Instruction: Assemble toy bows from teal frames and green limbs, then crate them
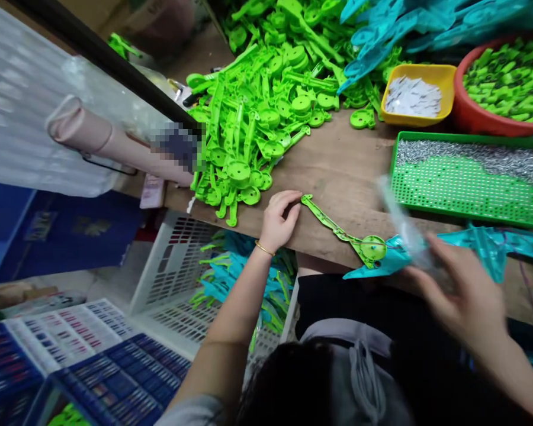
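A light green plastic arm-shaped part (333, 228) with a round disc end lies on the table near its front edge. Its disc end overlaps a blue-green plastic part (377, 266), and a thin dark wire crosses the disc. My left hand (282, 219) rests on the table at the narrow tip of the green part, fingers curved and thumb apart, with nothing visible inside. My right hand (466, 290), smeared by motion, is over the blue-green part. Between its thumb and fingers is a blurred, clear, strip-like piece (402, 219), whose kind I cannot make out.
A heap of bright green parts (266, 118) covers the table's far left. Blue-green parts (395, 35) lie behind. At right stand a yellow bowl (388, 115) of white pieces, a red tub (462, 97) and a green tray (471, 216) of small metal pieces. Below is a white crate (151, 272).
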### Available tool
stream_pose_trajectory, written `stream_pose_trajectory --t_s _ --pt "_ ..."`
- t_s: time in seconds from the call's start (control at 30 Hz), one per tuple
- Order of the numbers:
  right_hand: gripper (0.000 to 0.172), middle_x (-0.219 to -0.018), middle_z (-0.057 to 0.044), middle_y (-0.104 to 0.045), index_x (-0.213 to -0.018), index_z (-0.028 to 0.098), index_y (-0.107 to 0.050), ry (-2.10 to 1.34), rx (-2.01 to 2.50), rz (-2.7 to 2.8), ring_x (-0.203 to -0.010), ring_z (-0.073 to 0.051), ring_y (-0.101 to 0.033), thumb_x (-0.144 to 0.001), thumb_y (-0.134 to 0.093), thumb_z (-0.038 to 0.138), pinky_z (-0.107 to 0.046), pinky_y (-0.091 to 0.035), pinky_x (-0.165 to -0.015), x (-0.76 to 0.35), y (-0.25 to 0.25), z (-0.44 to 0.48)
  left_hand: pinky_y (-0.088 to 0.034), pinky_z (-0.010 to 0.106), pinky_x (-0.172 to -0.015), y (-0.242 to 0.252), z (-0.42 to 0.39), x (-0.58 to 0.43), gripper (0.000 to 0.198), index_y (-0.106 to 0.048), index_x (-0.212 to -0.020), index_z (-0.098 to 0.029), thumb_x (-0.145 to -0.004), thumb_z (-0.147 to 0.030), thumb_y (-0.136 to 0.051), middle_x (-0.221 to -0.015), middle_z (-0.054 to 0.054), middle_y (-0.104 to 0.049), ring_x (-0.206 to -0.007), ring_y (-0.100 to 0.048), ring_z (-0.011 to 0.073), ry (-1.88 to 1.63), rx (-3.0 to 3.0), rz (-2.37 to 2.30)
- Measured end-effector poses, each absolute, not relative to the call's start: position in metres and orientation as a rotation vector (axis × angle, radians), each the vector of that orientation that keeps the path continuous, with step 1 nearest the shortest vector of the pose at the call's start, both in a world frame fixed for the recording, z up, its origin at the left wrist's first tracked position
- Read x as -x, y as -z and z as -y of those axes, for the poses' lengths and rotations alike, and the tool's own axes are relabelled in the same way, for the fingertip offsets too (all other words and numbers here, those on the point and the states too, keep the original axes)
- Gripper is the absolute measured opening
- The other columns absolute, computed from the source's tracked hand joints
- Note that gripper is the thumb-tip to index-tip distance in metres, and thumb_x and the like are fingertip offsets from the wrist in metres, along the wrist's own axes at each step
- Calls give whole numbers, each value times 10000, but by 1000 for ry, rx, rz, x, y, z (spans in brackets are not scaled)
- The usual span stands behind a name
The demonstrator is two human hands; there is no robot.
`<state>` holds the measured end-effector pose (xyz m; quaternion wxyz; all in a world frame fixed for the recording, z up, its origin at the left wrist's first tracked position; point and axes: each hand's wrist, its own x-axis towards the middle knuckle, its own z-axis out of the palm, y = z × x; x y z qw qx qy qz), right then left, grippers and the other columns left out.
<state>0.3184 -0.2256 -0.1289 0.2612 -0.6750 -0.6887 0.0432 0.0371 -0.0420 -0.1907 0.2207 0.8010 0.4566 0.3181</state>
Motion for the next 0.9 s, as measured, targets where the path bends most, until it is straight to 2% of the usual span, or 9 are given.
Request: stream_pose_trajectory --t_s 0.13,0.23,0.43,0.57,0.7,0.8,0.9 --pt "417 -909 -92 -634 -1267 111 -533 -24 1593 2175 -814 -196 -538 -887 -593 273 -313 -472 -747 -270 138 200 -424 421 -1065 192 43 -39 310 -612 -1187 -191 -904 -200 -484 -1232 83 -641 -1185 -553 208 -789 -2333 -1266" --pt "349 -909 -94 -629 -1211 115 -584 2 1580 2264 -805 -202 -499 -890 -584 253 -316 -454 -724 -249 147 183 -414 423 -1071 193 44 -41 319 -633 -1163 -187 -890 -164 -470 -1228 82 -634 -1183 -534 213 -742 -2378 -1286" --pt "340 -911 -108 -613 -1210 106 -612 40 1641 2282 -804 -210 -460 -894 -569 224 -318 -435 -714 -236 154 174 -398 421 -1076 194 44 -42 338 -634 -1154 -189 -888 -125 -436 -1238 80 -616 -1195 -512 211 -722 -2358 -1305" --pt "351 -903 -99 -613 -1224 116 -611 0 1655 2324 -810 -212 -457 -899 -564 241 -318 -421 -716 -233 153 170 -395 413 -1074 192 45 -43 276 -633 -1141 -166 -942 -253 -462 -1222 99 -620 -1188 -513 216 -751 -2346 -1303" --pt "371 -937 -84 -631 -1243 167 -598 45 1728 2378 -797 -212 -464 -878 -595 235 -324 -392 -700 -233 150 173 -401 430 -1062 191 47 -44 305 -629 -1117 -179 -910 -393 -558 -1238 106 -611 -1197 -514 236 -738 -2332 -1334" --pt "396 -1081 -109 -627 -1250 195 -584 38 1803 2357 -924 -250 -506 -875 -605 322 -355 -395 -762 -239 146 182 -400 427 -1058 192 47 -44 295 -628 -1103 -181 -901 -391 -581 -1238 105 -610 -1195 -521 234 -733 -2339 -1336" --pt "429 -1168 -146 -606 -1244 140 -566 -15 1925 2240 -1054 -279 -504 -905 -545 401 -399 -385 -882 -249 143 191 -403 433 -1053 193 46 -44 291 -630 -1085 -179 -896 -396 -590 -1229 105 -612 -1185 -528 236 -750 -2356 -1338"
